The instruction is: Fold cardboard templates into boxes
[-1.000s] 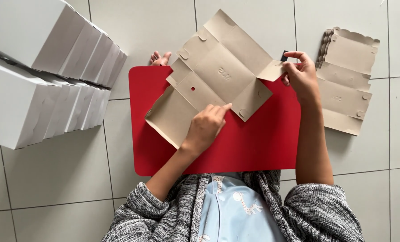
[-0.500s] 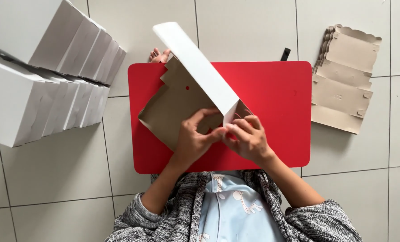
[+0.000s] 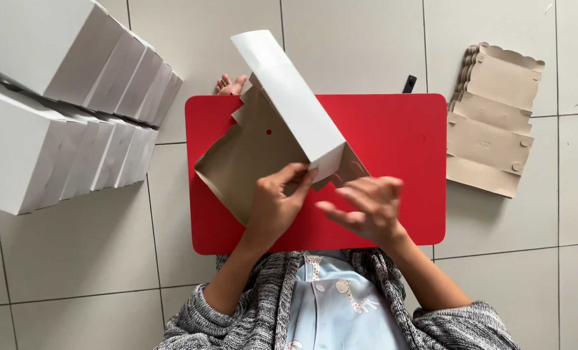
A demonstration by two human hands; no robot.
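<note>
Cardboard box blank (image 3: pixel 263 146) pinched at its folded flap by the left hand (image 3: pixel 277 204); right hand (image 3: pixel 366 210) fingers spread open beside it.

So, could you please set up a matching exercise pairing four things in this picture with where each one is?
Things:
1. cardboard blank
2. stack of flat blanks
3. finished white boxes
4. bare toes

Places:
A. floor, beyond the red table's far edge
B. floor, left of the table
C. on the table, left hand pinching its folded white panel
D. floor, right of the table

Pairs: 1-C, 2-D, 3-B, 4-A
</note>
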